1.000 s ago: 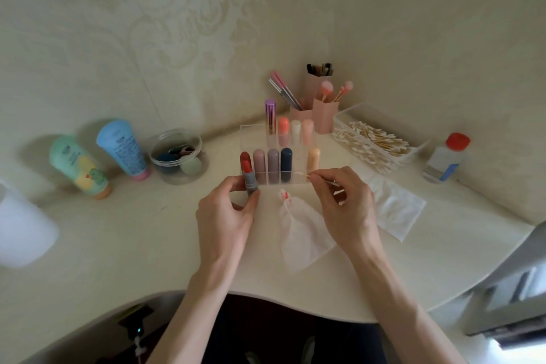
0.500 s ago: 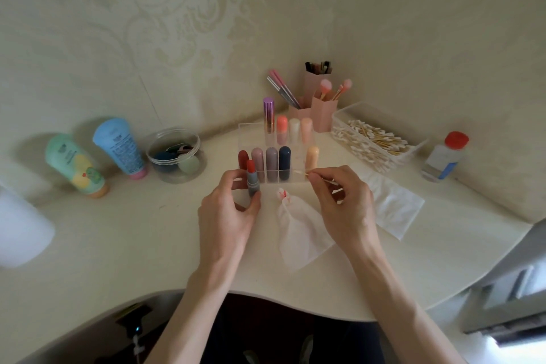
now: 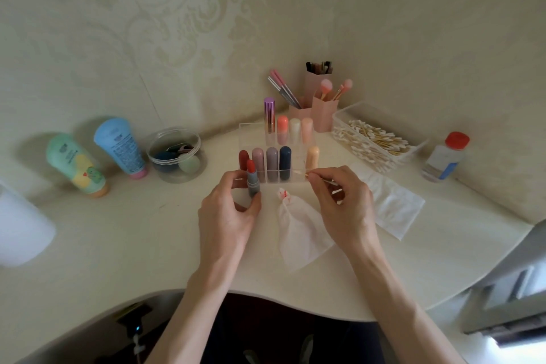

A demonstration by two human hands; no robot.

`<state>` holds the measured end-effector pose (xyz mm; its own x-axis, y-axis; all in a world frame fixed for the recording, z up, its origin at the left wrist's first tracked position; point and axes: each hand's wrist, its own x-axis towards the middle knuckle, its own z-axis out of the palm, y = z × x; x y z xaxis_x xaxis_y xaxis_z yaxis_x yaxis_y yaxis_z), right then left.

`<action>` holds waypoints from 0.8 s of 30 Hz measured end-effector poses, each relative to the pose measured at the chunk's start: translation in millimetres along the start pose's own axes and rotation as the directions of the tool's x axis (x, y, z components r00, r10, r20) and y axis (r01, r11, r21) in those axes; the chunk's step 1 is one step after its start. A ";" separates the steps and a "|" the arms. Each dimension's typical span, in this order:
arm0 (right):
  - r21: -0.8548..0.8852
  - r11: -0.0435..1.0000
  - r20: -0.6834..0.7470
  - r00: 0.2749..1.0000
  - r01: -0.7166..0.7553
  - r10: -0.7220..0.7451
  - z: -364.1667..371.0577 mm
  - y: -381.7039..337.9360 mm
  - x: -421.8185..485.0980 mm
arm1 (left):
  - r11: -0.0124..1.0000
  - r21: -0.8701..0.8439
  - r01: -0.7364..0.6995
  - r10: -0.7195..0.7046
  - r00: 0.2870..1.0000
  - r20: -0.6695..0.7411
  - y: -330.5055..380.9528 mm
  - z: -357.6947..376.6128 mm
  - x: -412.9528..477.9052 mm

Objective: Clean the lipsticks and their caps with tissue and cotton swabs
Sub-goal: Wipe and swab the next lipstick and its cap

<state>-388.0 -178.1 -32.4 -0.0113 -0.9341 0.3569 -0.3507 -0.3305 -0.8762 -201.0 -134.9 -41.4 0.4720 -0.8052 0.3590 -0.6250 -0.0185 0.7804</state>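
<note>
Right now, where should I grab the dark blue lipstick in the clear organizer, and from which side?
Pinch the dark blue lipstick by its rounded top, coming straight down from above. It stands upright, its lower part behind the front wall of the clear organizer, and the grey lipstick crowds its side, so probably only the top is free.

Blue tube (image 3: 119,146) sits between green tube (image 3: 75,164) and jar (image 3: 177,155)

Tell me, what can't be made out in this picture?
All in the head view:
Print on the green tube and blue tube: too small, blurred.
White object at the left edge: cut off by the frame.
Base of the open lipstick: hidden by fingers of the left hand.
Cotton swab: mostly hidden in the right hand; tip too small to judge stains.
</note>
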 end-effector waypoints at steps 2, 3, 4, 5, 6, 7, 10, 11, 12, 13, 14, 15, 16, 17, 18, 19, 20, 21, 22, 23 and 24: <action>-0.001 1.000 -0.002 1.000 0.001 -0.001 -0.4 0.5 -0.1 | 1.000 0.001 0.001 -0.001 1.000 0.006 0.6 -0.9 -0.4; -0.001 1.000 -0.004 1.000 0.002 -0.002 -0.5 0.7 0.0 | 1.000 0.001 0.004 -0.004 1.000 0.009 0.8 -1.5 -1.1; 0.000 1.000 -0.005 1.000 0.003 -0.003 -0.5 0.8 0.2 | 1.000 -0.001 0.005 -0.005 1.000 0.011 1.1 -2.1 -2.1; -0.003 1.000 -0.005 1.000 0.006 -0.006 -0.5 0.8 0.3 | 1.000 -0.002 0.000 0.000 1.000 0.011 1.5 -3.1 -3.4; -0.005 1.000 -0.005 1.000 0.008 -0.008 -0.3 0.7 0.6 | 1.000 -0.002 -0.014 0.014 1.000 0.009 1.9 -4.2 -4.9; -0.006 1.000 -0.005 1.000 0.012 -0.012 -0.4 0.9 0.5 | 0.999 0.002 -0.036 0.036 0.999 0.003 1.7 -5.7 -6.3; 0.003 1.000 -0.006 1.000 0.019 -0.019 0.0 1.1 0.4 | 0.995 0.013 -0.099 0.099 0.995 -0.024 0.2 -12.5 -11.0; 0.001 1.000 -0.006 1.000 0.022 -0.022 0.2 1.3 0.4 | 0.995 0.010 -0.104 0.105 0.994 -0.037 -0.3 -15.5 -12.6; 0.000 1.000 -0.005 1.000 0.023 -0.023 0.5 1.7 0.5 | 0.994 0.007 -0.107 0.107 0.993 -0.057 -0.1 -19.5 -14.5; 0.006 1.000 -0.004 1.000 0.024 -0.024 0.9 1.8 0.5 | 0.993 0.007 -0.115 0.116 0.989 -0.092 0.4 -24.2 -16.5; 0.022 0.999 -0.006 1.000 0.024 -0.024 1.3 1.6 0.6 | 0.991 0.015 -0.133 0.134 0.981 -0.140 -0.1 -29.7 -18.3; 0.042 0.999 -0.009 1.000 0.026 -0.026 1.3 1.3 0.4 | 0.987 0.034 -0.157 0.161 0.968 -0.193 -1.5 -35.3 -20.0; 0.065 0.997 -0.010 1.000 0.030 -0.029 1.1 0.9 0.2 | 0.981 0.063 -0.182 0.192 0.953 -0.233 -4.3 -41.2 -20.9; 0.090 0.995 -0.006 0.999 0.033 -0.032 0.8 0.6 -0.3 | 0.973 0.102 -0.206 0.226 0.941 -0.254 -8.0 -46.7 -20.5; 0.116 0.992 0.008 0.999 0.039 -0.040 0.7 0.3 -0.6 | 0.963 0.147 -0.226 0.257 0.934 -0.250 -12.9 -51.6 -18.9; 0.139 0.989 0.027 0.998 0.053 -0.058 0.3 0.2 -1.1 | 0.951 0.194 -0.242 0.283 0.933 -0.221 -18.8 -54.9 -16.1; 0.157 0.985 0.048 0.996 0.072 -0.080 1.0 -0.1 -1.2 | 0.937 0.237 -0.258 0.301 0.939 -0.167 -25.2 -57.0 -12.7; 0.170 0.981 0.072 0.992 0.088 -0.102 1.9 -0.2 -1.7 | 0.923 0.269 -0.274 0.309 0.946 -0.095 -31.1 -57.5 -8.9; 0.178 0.979 0.099 0.988 0.103 -0.122 3.2 -0.2 -2.3 | 0.914 0.287 -0.287 0.306 0.952 -0.023 -35.9 -56.8 -5.8; 0.179 0.977 0.130 0.981 0.118 -0.142 4.5 -0.6 -3.1 | 0.910 0.293 -0.293 0.298 0.954 0.030 -40.0 -54.9 -3.2; 0.178 0.975 0.161 0.974 0.133 -0.162 5.8 -1.0 -4.0 | 0.912 0.292 -0.289 0.285 0.957 0.056 -42.5 -53.2 -1.4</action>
<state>-382.2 -174.8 -34.9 0.1964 -0.8774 0.4378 -0.1771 -0.4709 -0.8642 -142.0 -101.5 -47.9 0.2384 -0.8089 0.5375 -0.8877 0.0430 0.4585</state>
